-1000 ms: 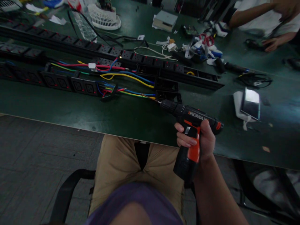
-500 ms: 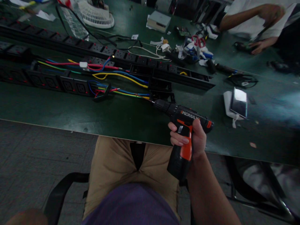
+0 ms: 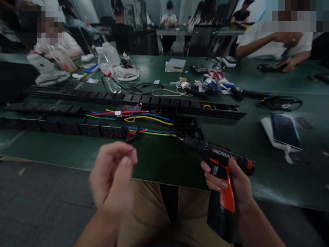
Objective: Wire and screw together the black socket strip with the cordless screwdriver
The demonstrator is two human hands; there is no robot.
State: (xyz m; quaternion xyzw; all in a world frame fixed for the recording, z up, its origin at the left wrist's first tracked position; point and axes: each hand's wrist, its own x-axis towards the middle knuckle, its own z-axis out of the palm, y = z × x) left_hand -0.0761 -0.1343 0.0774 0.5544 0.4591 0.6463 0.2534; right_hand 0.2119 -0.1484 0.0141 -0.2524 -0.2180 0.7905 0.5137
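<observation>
My right hand point(image 3: 238, 181) is wrapped round the grip of a black and orange cordless drill point(image 3: 223, 156). Its long thin bit points left, just in front of a black end housing point(image 3: 189, 132) where blue and yellow wires end. My left hand point(image 3: 113, 175) is raised before the table edge, slightly blurred, with thumb and fingertips pressed together; whatever they may hold cannot be made out. Beyond it lies a black socket strip point(image 3: 94, 129), with coloured wires point(image 3: 154, 133) and a small circuit board point(image 3: 133, 134) at its right end.
Another socket strip point(image 3: 141, 100) runs across the table behind. Further back stand a plastic bottle point(image 3: 110, 79), a white fan part point(image 3: 126, 72) and a grey box point(image 3: 175, 65). A phone point(image 3: 285, 130) lies at right. Co-workers sit opposite; one's hands point(image 3: 288, 63) handle a dark object.
My left hand has come up into the middle left of the view, fingertips together. The head view has tilted up, showing more of the room. My right hand still grips the drill.
</observation>
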